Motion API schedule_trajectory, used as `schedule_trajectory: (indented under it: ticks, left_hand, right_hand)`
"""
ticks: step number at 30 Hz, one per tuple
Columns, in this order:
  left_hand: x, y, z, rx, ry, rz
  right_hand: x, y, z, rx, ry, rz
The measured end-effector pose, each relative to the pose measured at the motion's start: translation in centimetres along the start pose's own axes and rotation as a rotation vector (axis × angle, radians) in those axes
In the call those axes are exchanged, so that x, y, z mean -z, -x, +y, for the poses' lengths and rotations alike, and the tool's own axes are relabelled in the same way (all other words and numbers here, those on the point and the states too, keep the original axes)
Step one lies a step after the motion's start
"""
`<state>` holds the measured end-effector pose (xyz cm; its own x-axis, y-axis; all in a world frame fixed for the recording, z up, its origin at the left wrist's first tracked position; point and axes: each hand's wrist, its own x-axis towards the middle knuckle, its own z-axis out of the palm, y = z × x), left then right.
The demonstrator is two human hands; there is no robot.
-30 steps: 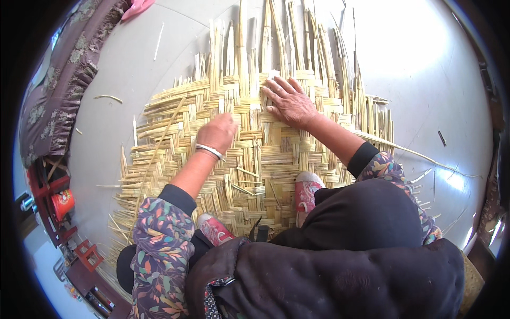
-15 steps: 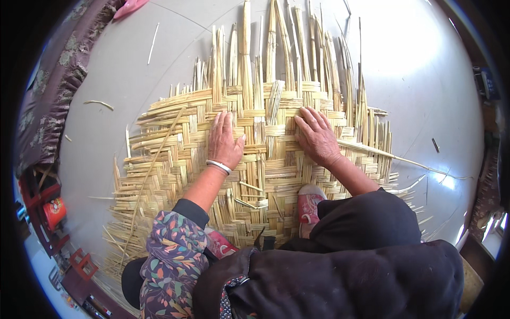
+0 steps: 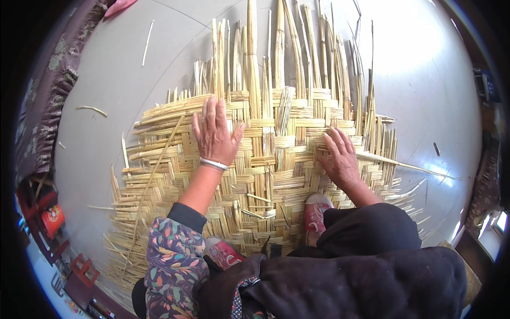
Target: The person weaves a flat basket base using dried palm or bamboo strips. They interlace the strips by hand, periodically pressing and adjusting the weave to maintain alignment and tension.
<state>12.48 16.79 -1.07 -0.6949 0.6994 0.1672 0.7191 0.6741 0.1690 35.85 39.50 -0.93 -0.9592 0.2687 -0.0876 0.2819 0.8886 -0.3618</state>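
Observation:
A woven mat of pale yellow split reeds [image 3: 297, 183] lies on the floor beneath me, with long loose reed ends [image 3: 251, 58] pointing away at its far side. My left hand [image 3: 217, 133], a light bracelet at its wrist, rests with fingers spread over the weave near the far edge. Farther right and a bit nearer, my right hand [image 3: 340, 159] lies over the mat with its fingers stretched out. Neither hand holds a reed that I can see. Between them a short wide reed strip [image 3: 285, 111] slants up out of the weave.
My pink shoes [image 3: 317, 212] stand on the mat. One long reed [image 3: 409, 166] sticks out to the right. Stray reed bits [image 3: 91, 110] lie on the grey floor at left. Purple ruffled cloth [image 3: 45, 95] hangs at the left, above dark red furniture [image 3: 40, 212].
My left hand has moved slightly left and away from me, its fingers spreading. My right hand has shifted right and nearer to me. The view has moved a little.

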Motion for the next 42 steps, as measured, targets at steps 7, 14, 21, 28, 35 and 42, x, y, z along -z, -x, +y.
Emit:
schedule_trajectory:
  ticks: [7,14,21,28,35,42]
  left_hand:
    - [-2.3,-2.9,-1.4,-0.187,-0.027,-0.217]
    - [-3.5,-2.9,-1.4,-0.223,-0.079,-0.205]
    - [-3.9,-2.7,-2.4,-0.257,-0.097,-0.161]
    - [-4.8,-2.8,-2.9,-0.306,-0.112,-0.097]
    - [-5.9,-3.0,-3.8,-0.349,-0.177,0.000]
    - [-5.7,-3.0,-3.5,-0.345,-0.258,-0.016]
  right_hand:
    - [1.7,4.0,2.3,-0.209,0.126,0.012]
    - [3.2,4.4,3.9,-0.307,0.181,0.034]
    - [8.1,7.5,1.6,-0.228,0.334,0.146]
    - [7.8,14.4,-4.8,-0.381,0.183,0.175]
    - [8.1,16.8,-7.1,-0.419,0.132,0.304]
    - [10.2,21.2,-10.4,-0.486,0.203,0.259]
